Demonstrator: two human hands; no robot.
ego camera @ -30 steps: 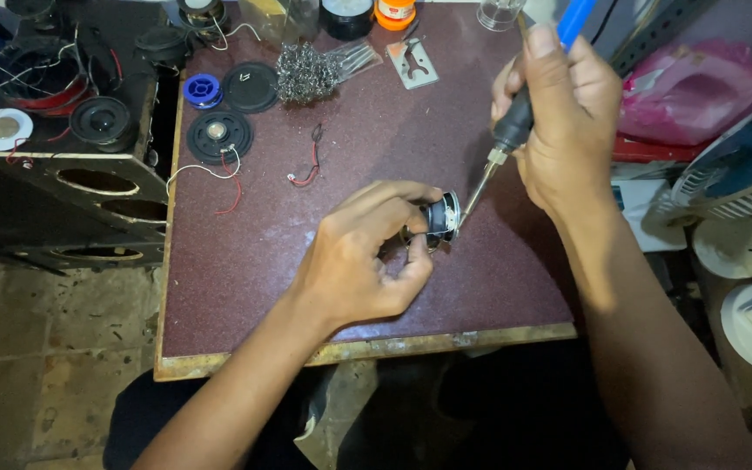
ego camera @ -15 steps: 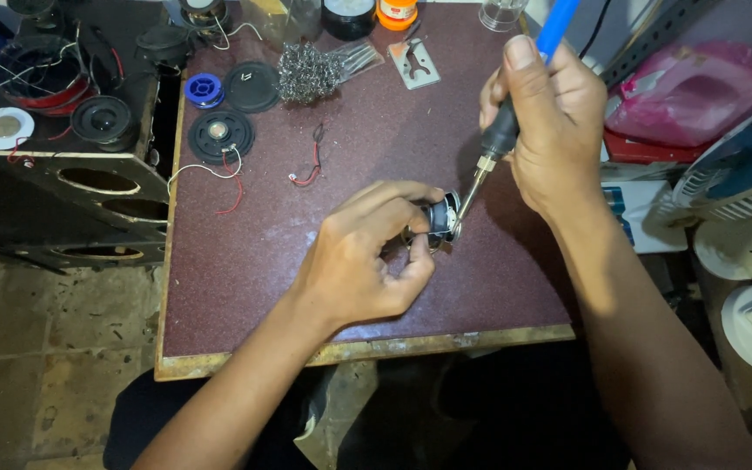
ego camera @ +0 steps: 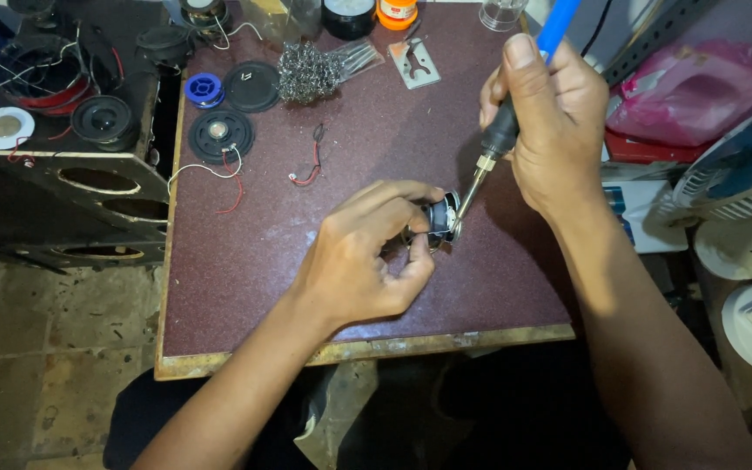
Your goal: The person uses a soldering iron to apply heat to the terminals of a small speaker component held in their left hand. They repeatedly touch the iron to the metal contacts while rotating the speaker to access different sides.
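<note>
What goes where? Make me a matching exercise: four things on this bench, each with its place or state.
1 soldering iron
2 small speaker
3 wire wool
4 blue spool

a held in left hand
b lying beside a black disc
c gripped by right hand
d at the table's far edge, centre

Pairs: 1-c, 2-a, 3-d, 4-b

A dark red table (ego camera: pixel 245 287) with a worn wooden front edge carries two flat black speakers (ego camera: pixel 221 132) side by side, a blue spool (ego camera: pixel 204 89) beside them, a tangle of wire wool (ego camera: pixel 308 73), a small metal plate (ego camera: pixel 419 63) and loose red and white wires (ego camera: pixel 311 165) (one pair runs off a speaker).
</note>
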